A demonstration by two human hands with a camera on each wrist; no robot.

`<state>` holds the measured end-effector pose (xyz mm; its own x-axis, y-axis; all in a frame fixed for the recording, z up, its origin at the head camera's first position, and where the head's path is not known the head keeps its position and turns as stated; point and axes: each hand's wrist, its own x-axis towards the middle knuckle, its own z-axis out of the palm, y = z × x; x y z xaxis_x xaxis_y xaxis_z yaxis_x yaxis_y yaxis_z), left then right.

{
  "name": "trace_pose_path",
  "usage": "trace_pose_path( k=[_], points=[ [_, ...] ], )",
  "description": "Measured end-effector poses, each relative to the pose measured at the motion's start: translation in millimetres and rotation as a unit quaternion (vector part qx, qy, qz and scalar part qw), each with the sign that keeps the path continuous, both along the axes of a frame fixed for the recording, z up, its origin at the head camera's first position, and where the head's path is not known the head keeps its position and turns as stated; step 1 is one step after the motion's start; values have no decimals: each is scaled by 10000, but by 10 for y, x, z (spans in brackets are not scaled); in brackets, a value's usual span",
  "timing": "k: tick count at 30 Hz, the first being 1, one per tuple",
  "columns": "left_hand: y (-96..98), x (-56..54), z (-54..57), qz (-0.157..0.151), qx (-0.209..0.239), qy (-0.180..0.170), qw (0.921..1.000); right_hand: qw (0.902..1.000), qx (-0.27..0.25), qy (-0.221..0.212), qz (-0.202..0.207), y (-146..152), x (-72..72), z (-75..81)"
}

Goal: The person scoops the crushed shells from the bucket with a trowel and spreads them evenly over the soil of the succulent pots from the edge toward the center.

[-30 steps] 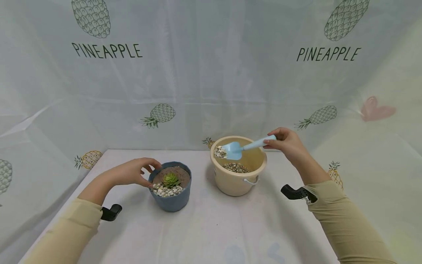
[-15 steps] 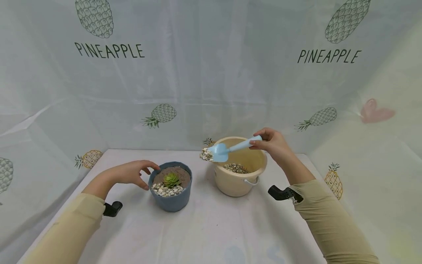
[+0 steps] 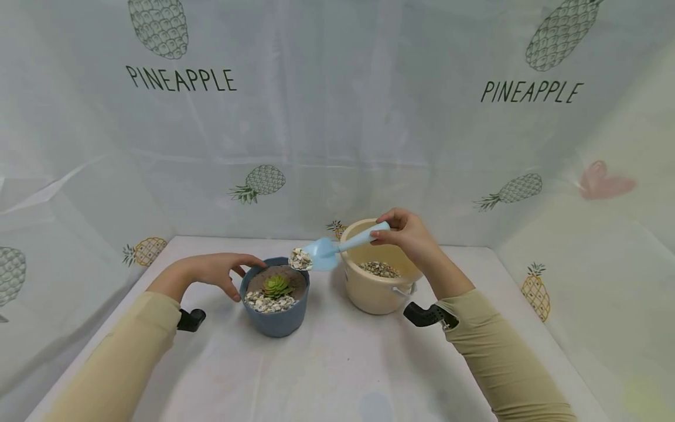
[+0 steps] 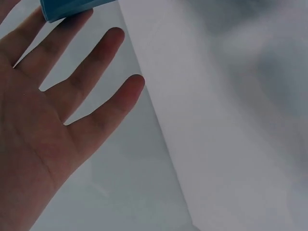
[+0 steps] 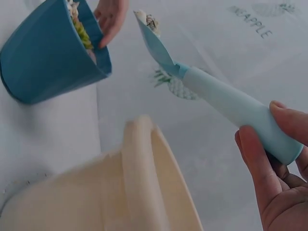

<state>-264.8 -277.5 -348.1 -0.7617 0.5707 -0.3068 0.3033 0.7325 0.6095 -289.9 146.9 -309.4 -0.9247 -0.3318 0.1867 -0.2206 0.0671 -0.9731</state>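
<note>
My right hand [image 3: 408, 237] pinches the end of a light blue trowel's handle; the trowel [image 3: 321, 253] carries a small heap of pale pebbles [image 3: 300, 259]. Its blade hangs in the air just over the right rim of a blue plant pot [image 3: 276, 324]. Inside the pot sit brown soil, a green succulent [image 3: 276, 286] and white pebbles along the near side. Against the pot's left rim rests my left hand [image 3: 211, 274], thumb and fingers spread apart. The left wrist view shows those fingers [image 4: 101, 55] nearly straight, two reaching the pot wall [image 4: 72, 7].
A cream bucket [image 3: 369, 296] with a handle stands right of the pot, with more pebbles [image 3: 379, 269] at its bottom. A white cloth covers the table [image 3: 316, 375], and a pineapple-print sheet [image 3: 337, 117] hangs behind.
My right hand has carried the loaded trowel leftward from over the bucket to the pot's right rim. My left hand has stayed at the pot's left rim.
</note>
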Motion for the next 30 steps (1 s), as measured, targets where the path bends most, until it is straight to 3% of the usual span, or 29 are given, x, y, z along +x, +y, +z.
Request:
trace_pose_path(
  k=[7, 15, 30],
  points=[
    [-16, -26, -19, -40, 70, -91, 9999, 9995, -18, -214, 212, -261, 54, -25],
    [-2, 55, -56, 88, 338, 34, 9994, 9993, -28, -206, 298, -466, 91, -97],
    [105, 272, -176, 534, 284, 903, 9941, 9983, 508, -263, 146, -763, 251, -83]
  ],
)
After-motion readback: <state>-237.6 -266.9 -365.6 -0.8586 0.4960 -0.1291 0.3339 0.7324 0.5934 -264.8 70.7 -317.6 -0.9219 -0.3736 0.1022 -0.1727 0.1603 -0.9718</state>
